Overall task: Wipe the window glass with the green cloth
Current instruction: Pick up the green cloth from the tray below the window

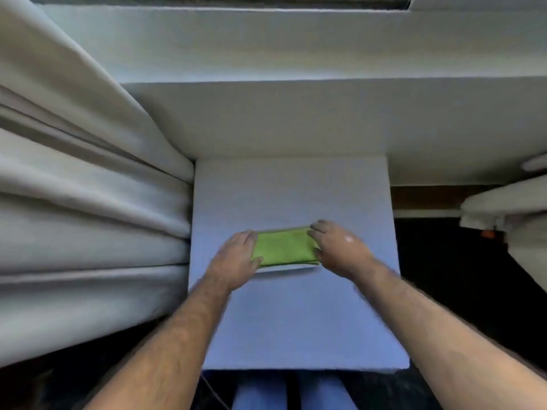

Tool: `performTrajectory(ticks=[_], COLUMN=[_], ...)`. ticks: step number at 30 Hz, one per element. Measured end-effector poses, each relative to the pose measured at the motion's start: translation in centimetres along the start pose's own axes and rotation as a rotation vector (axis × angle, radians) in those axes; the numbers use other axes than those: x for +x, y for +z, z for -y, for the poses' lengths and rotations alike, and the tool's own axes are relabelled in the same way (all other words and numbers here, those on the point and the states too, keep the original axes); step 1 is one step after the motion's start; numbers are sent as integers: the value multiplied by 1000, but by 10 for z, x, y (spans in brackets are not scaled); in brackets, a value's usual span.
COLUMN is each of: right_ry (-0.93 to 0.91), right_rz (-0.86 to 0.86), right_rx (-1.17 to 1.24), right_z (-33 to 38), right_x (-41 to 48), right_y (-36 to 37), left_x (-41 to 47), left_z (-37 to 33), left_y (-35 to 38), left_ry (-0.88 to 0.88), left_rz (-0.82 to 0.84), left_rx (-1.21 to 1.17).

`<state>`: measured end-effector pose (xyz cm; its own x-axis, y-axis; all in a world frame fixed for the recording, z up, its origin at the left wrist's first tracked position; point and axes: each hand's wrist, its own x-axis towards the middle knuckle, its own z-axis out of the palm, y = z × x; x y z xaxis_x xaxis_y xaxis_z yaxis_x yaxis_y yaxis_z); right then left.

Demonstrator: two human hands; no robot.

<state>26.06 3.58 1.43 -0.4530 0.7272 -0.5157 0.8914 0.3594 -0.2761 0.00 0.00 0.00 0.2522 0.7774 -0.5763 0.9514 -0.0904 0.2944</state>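
On the left side of the frame hang big pale curtains (74, 202) in thick folds. Next to them, in the middle, is a flat white bench (293, 321). The green cloth (284, 247) lies on it, folded into a neat flat block, just above the middle of the bench top.

The left hand (236, 258) rests on the left end of the cloth. Its fingers are spread out flat and its thumb is on the near edge. It is open and pressing, not pinching. The right hand (340, 247) is at the right end of the cloth. Its fingers curl down over that end, but I cannot tell if they really grip it or just touch it.

The cloth looks soft and light. It will bend and may fall open if it is lifted by one corner. I think the best place to hold it is around the folded edges, with the whole stack pinched together.

The window glass is not clearly in sight, only a pale ledge (296, 45) at the top of the frame. No wiping has started yet.
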Motion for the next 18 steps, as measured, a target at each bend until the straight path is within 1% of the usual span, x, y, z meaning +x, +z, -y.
performTrajectory(ticks=[1, 5, 7, 8, 9, 12, 14, 18], right_ry=[-6, 0, 19, 31, 41, 70, 104, 144], right_rz=[33, 21, 4, -16, -13, -85, -122, -102], right_rx=[-41, -85, -106, -110, -127, -156, -147, -100], right_z=[-3, -12, -11, -9, -7, -3, -1, -1], right_x=[9, 39, 52, 55, 58, 60, 61, 61], right_y=[15, 57, 72, 75, 80, 94, 97, 85], left_x=[7, 28, 39, 43, 47, 57, 64, 69], left_z=[4, 22, 26, 26, 24, 20, 18, 12], left_y=[17, 60, 71, 72, 73, 78, 77, 61], left_ry=[0, 2, 30, 41, 20, -65, -125, -184], left_rz=[10, -2, -60, -115, -132, -175, -153, -118], left_rx=[27, 101, 163, 196, 255, 360, 328, 182])
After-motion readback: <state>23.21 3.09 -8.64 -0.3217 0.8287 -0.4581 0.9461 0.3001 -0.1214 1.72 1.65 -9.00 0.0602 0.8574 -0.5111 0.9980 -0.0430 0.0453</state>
